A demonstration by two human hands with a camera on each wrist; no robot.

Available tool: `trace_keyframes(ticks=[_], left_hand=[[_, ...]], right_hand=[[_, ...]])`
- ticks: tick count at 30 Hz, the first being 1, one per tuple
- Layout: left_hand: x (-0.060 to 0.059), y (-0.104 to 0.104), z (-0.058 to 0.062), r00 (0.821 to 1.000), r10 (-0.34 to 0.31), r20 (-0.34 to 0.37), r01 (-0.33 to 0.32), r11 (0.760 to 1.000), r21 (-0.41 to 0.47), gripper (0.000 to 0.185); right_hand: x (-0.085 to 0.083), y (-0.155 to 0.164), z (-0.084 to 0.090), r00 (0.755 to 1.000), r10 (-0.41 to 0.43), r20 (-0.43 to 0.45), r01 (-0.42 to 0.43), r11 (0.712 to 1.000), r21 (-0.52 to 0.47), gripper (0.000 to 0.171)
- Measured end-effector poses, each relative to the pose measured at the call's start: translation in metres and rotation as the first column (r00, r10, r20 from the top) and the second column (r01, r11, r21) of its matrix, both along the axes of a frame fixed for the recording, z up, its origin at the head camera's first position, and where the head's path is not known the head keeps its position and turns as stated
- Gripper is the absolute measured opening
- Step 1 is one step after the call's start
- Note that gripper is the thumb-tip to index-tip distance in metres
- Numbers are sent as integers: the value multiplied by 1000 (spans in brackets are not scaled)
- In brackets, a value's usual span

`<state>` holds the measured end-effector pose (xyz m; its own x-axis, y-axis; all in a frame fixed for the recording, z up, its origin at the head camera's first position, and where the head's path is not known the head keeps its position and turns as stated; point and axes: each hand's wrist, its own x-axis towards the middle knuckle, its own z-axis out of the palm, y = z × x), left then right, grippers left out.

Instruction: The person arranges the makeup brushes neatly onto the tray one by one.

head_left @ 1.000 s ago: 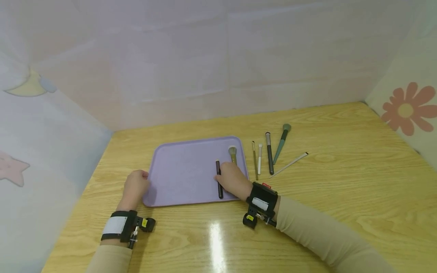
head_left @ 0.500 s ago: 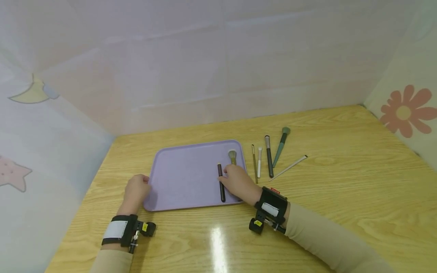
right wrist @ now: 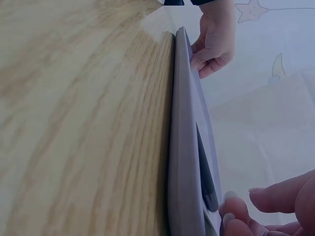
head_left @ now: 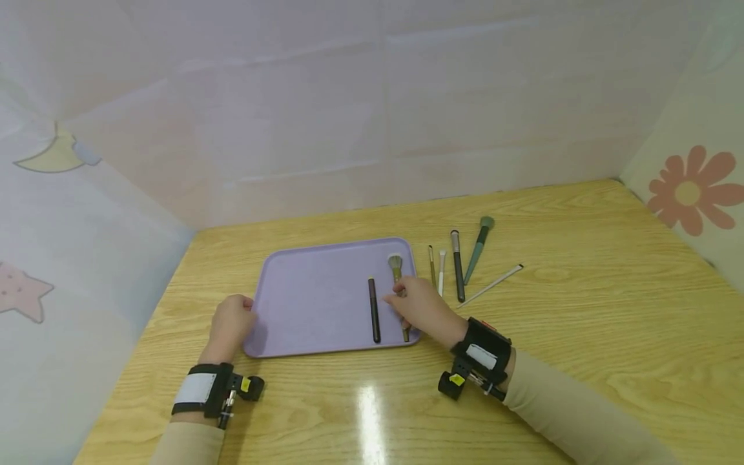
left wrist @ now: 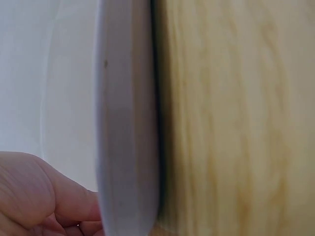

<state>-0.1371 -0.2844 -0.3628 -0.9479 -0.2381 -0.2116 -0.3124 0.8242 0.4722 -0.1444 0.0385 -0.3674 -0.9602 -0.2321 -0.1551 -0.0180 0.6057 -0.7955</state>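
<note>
Mid-frame, right hand [head_left: 423,305] loosely curled over a tan brush [head_left: 398,284] on the tray [head_left: 314,303], grasp unclear, left hand [head_left: 230,323] gripping the tray's left edge; likely risk: nudging the dark brush [head_left: 374,310] just left, or rolling either brush off.

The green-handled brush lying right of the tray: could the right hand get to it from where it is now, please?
Probably yes. The right hand sits at the tray's right edge, and the green-handled brush lies in the open on the table just beyond three thinner brushes, nothing covering it.
</note>
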Motion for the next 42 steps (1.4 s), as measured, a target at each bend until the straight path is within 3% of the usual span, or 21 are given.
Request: trace_keyframes(ticks=[16,35,42], left_hand=[[1,-1,2,1000,-9,2,9,1000,1,38],[1,0,2,1000,-17,1,17,1000,3,37],[1,0,4,1000,-14,5,14,1000,7,38]], right_hand=[[2,35,2,996,-18,-83,18,1000,-4,18],[10,67,2,998,-69,9,69,995,-75,20],[11,79,4,994,-102,39,103,994,-21,23]])
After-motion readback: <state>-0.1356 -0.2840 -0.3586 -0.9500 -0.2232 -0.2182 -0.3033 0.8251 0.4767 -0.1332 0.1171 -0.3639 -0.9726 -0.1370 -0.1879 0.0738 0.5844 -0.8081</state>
